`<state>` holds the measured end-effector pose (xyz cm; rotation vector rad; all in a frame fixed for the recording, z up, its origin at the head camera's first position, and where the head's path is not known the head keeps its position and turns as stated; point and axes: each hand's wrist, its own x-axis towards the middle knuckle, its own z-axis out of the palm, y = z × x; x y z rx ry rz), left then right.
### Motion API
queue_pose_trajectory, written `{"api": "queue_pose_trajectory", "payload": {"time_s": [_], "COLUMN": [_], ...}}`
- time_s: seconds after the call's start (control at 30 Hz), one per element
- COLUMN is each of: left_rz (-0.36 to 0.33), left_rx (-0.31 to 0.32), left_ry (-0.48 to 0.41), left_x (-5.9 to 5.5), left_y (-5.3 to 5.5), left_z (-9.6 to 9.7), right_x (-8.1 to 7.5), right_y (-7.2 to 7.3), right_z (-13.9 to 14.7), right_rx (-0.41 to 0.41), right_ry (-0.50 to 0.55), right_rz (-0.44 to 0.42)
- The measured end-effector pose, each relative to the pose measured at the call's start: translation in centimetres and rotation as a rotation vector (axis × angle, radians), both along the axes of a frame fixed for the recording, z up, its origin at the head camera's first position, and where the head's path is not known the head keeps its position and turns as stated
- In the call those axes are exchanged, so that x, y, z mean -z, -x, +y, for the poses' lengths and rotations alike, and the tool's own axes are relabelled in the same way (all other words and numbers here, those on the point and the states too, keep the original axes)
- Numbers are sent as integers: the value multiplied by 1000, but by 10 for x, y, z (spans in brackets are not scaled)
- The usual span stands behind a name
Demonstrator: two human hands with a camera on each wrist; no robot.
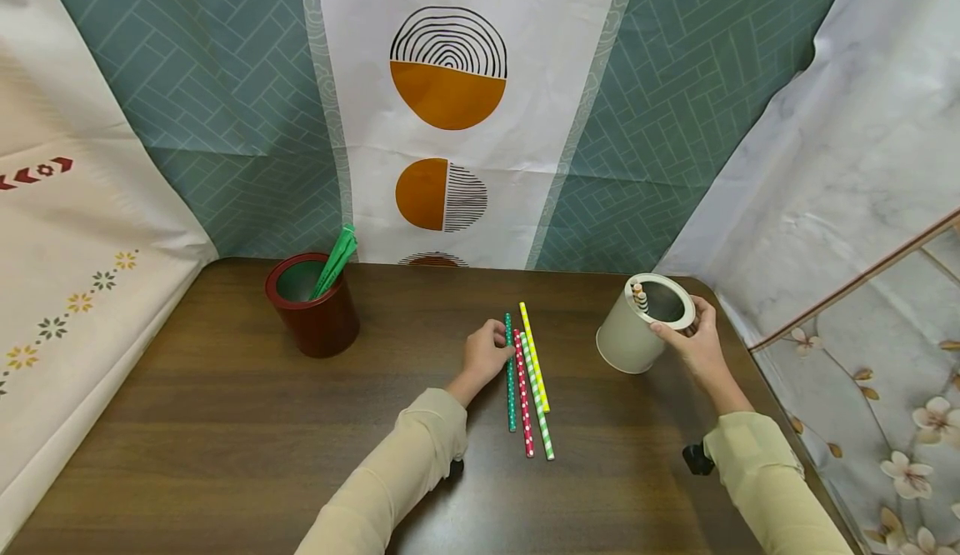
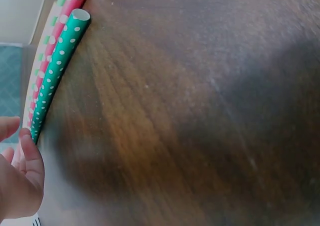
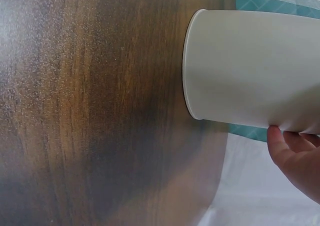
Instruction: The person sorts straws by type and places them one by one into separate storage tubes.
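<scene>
Several patterned paper straws lie side by side on the table: a green dotted straw point(image 1: 512, 397), a red dotted straw point(image 1: 525, 409), a green-and-white striped straw point(image 1: 542, 422) and a yellow straw point(image 1: 536, 363). My left hand point(image 1: 486, 353) is at the upper part of the green dotted straw point(image 2: 57, 56), its thumb and fingers apart in the left wrist view. On the right, my right hand point(image 1: 697, 342) holds a cream cylindrical pot point(image 1: 626, 338) by its rim and side. Two striped straw ends point(image 1: 640, 295) show inside it. The right wrist view shows the pot's wall point(image 3: 250, 66).
A dark red pot point(image 1: 322, 322) with a green bundle point(image 1: 335, 263) in it stands at the back left of the brown wooden table point(image 1: 225, 438). Patterned cloth point(image 1: 247, 122) hangs behind the table, with pale fabric at both sides.
</scene>
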<state>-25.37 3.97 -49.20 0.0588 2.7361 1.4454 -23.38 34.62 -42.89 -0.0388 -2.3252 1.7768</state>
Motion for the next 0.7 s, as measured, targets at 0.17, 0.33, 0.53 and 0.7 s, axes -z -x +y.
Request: {"api": "queue_pose_trajectory", "payload": {"time_s": [0.17,0.33,0.53,0.7], "left_rz": [23,33,24,27], "left_rx": [-9,-23,-31,-33], "left_ry": [67,93,107,130], "left_x": [2,3,5,4], "left_y": [-2,-2,-2,-4], "left_z": [3,6,7,5], "right_x": [1,1,1,2], "right_y": [0,0,1,2], "right_z": [1,1,1,2], "right_rx": [-5,-7,2,4], "right_ry": [-2,-4,-19,4], "right_rz": [4,5,1,9]}}
